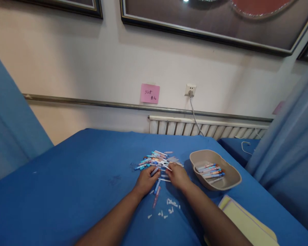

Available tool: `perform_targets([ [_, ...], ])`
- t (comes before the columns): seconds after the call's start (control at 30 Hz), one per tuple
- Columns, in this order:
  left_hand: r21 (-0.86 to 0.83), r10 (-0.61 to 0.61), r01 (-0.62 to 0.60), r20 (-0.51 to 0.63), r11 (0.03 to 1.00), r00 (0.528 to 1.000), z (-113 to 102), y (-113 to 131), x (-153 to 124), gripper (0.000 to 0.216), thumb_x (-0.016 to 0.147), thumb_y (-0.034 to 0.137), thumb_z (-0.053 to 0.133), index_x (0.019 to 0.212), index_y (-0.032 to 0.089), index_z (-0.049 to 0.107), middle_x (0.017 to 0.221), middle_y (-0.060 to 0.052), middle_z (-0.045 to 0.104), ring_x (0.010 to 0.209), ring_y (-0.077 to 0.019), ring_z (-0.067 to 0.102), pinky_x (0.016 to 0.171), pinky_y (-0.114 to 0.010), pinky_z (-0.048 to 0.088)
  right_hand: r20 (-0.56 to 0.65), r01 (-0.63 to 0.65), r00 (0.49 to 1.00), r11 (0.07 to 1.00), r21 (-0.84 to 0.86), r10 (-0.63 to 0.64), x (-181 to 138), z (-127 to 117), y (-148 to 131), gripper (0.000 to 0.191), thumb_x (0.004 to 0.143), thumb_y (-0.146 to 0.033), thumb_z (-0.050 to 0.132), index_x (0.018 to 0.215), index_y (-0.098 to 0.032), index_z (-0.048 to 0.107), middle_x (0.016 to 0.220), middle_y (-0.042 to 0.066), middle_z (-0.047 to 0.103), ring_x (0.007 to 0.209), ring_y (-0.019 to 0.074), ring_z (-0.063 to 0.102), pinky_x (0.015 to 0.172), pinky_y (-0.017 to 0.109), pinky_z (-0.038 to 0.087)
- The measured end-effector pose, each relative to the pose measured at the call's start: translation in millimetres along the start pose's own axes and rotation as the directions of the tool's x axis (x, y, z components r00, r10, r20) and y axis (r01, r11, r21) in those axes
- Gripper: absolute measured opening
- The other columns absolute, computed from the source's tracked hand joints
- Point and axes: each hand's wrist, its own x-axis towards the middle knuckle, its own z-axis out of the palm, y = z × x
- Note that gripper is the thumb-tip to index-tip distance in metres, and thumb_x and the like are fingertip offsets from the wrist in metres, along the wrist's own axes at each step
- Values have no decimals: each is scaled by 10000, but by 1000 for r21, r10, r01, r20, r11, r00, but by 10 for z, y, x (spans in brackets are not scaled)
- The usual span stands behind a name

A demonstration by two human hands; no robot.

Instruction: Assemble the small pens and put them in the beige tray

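My left hand [145,180] is closed around a light purple-blue pen barrel [154,171]. Opposite it, my right hand [178,175] pinches a thin white stick [166,167] that looks like a pen refill. Just beyond both hands lies a loose pile of pens and pen parts [154,158] in blue, pink, orange and white. A pink patterned pen piece [156,197] and a blue one rest on the sheet below my hands. Nearer to me, several small white cone-shaped tips [172,203] are scattered between my forearms.
To the right stands a beige basin [232,177] with several pens [212,172] inside. Pale yellow folded sheets [246,222] lie near my right forearm. A blue sheet [79,177] covers the table. Blue curtains [290,136] hang at both sides; a radiator [177,126] is behind.
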Motion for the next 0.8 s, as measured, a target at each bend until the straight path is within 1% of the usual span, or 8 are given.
perform_targets([
  [0.03,-45,-4,4,18,999,1000,-3,5,-3,241,735,358,577,851,166,664,773,-1,656,747,-183,579,698,-261,429,-27,-27,999,999,44,28,-44,24,-31,189,872,-251,434,901,-176,604,923,69,658,847,170,598,685,235,379],
  [0.13,-201,-21,41,101,979,995,-9,29,-11,305,713,379,610,907,150,665,810,-14,667,766,-186,583,724,-275,441,-104,-89,986,943,321,129,-133,119,-112,146,833,-269,484,803,-194,607,780,19,658,721,151,588,609,219,362],
  [0.2,-259,-25,59,135,964,991,-12,50,-16,298,705,395,623,852,139,664,757,-9,650,718,-170,567,690,-263,438,-128,-94,978,893,440,166,-155,174,-148,133,806,-263,506,750,-193,605,712,3,643,664,146,568,583,216,353],
  [0.3,-308,-70,101,109,946,992,-26,90,-21,288,682,419,651,737,137,634,639,19,585,601,-125,506,584,-222,399,-150,-69,973,840,538,176,-164,206,-168,151,800,-298,513,728,-192,593,661,-9,618,609,143,541,558,219,348],
  [0.4,-396,-191,216,102,892,976,-56,132,-19,322,696,464,641,725,146,592,512,63,472,443,-71,365,441,-180,273,-197,-5,969,804,595,152,-176,196,-142,193,840,-346,458,791,-194,568,687,-9,613,635,148,548,581,228,360],
  [0.5,-504,-261,294,138,812,956,-94,156,-11,337,719,482,626,746,152,566,480,80,420,390,-47,278,393,-171,170,-207,29,971,793,609,124,-182,198,-83,215,873,-324,382,778,-202,532,672,-15,589,641,147,540,589,230,356],
  [0.67,-582,-266,309,160,753,951,-117,148,2,318,739,453,636,749,147,548,522,70,433,397,-32,292,380,-162,165,-172,39,980,766,642,95,-167,217,-23,192,850,-329,415,735,-209,510,610,-37,535,580,132,501,544,215,337],
  [0.8,-618,-281,313,153,721,947,-105,139,11,307,740,436,646,746,146,543,517,74,426,390,-27,292,373,-162,168,-143,27,986,763,645,87,-180,208,-30,183,842,-331,430,735,-210,518,585,-43,533,549,126,495,522,209,330],
])
